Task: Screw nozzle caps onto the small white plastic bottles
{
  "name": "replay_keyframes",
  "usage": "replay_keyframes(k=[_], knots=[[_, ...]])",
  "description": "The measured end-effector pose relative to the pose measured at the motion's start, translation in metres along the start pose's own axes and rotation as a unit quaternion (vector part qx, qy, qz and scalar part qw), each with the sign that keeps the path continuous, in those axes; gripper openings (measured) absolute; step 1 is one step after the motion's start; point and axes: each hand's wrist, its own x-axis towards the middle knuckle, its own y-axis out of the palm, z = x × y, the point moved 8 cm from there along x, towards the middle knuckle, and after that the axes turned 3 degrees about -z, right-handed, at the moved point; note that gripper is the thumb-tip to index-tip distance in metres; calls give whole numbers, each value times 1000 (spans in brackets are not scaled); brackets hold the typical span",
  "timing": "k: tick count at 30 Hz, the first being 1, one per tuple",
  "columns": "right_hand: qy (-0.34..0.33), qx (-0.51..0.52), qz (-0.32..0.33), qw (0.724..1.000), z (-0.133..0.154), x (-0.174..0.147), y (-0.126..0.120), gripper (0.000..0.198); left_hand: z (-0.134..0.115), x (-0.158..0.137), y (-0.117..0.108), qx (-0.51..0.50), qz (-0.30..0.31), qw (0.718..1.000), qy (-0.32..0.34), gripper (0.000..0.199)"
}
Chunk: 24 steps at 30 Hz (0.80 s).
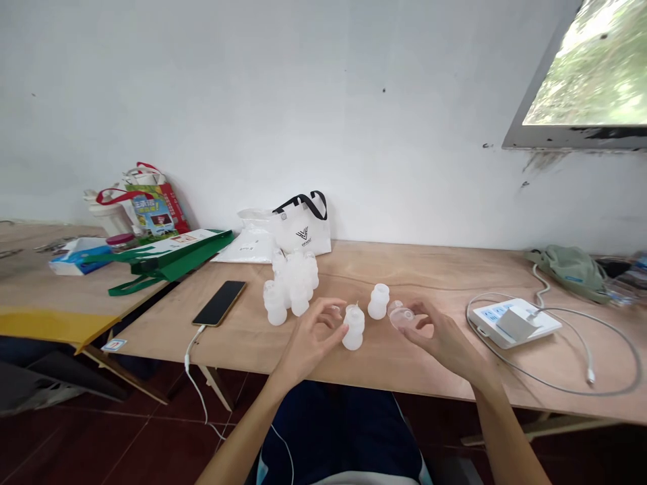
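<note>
A small white translucent bottle (353, 330) with a waisted body stands upright near the table's front edge. At its left side is my left hand (313, 333), fingers curved, with the thumb tip against the bottle and the index fingertip close to its neck. My right hand (437, 333) pinches a clear, rounded plastic piece (401, 315) between thumb and fingers, apart from the bottles. Between the hands, slightly farther back, stands another white bottle (378, 301). Several similar bottles (293, 279) are grouped to the left, beyond my left hand.
On the left lie a phone (220, 303) with a cable, a green bag (176, 259) and a blue tissue box (81, 256). A white bag (303, 229) leans on the wall. At right are a white device (515, 323) with a looped cable and a grey-green cloth item (573, 269).
</note>
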Motion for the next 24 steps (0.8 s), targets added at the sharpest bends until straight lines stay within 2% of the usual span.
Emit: replay_keyframes(k=[2, 5, 8, 10, 12, 15, 18, 21, 24], knots=[[-66, 32, -25, 997, 26, -6, -2, 26, -17, -7, 7, 7, 31, 999, 21, 35], [-175, 42, -20, 983, 69, -20, 12, 28, -29, -18, 25, -2, 87, 996, 17, 45], [-208, 36, -35, 977, 95, -28, 28, 25, -26, -20, 32, -21, 74, 997, -12, 39], [-204, 43, -54, 976, 99, -29, 33, 26, -20, -18, 27, -28, 46, 998, -33, 35], [-180, 67, -61, 979, 92, -25, 38, 36, -14, -14, 13, -36, 1, 998, -52, 35], [-98, 92, -71, 988, 66, -14, 45, 55, -11, -8, -17, -64, -78, 993, -62, 39], [-42, 81, -35, 995, 50, -6, 64, 65, -10, -3, -32, -80, -91, 991, -62, 37], [-38, 115, 34, 992, 54, -4, 85, 49, -7, 2, -32, -70, -72, 993, -60, 35], [-44, 135, 40, 989, 62, -4, 90, 29, -3, 4, -29, -61, -56, 995, -56, 36]])
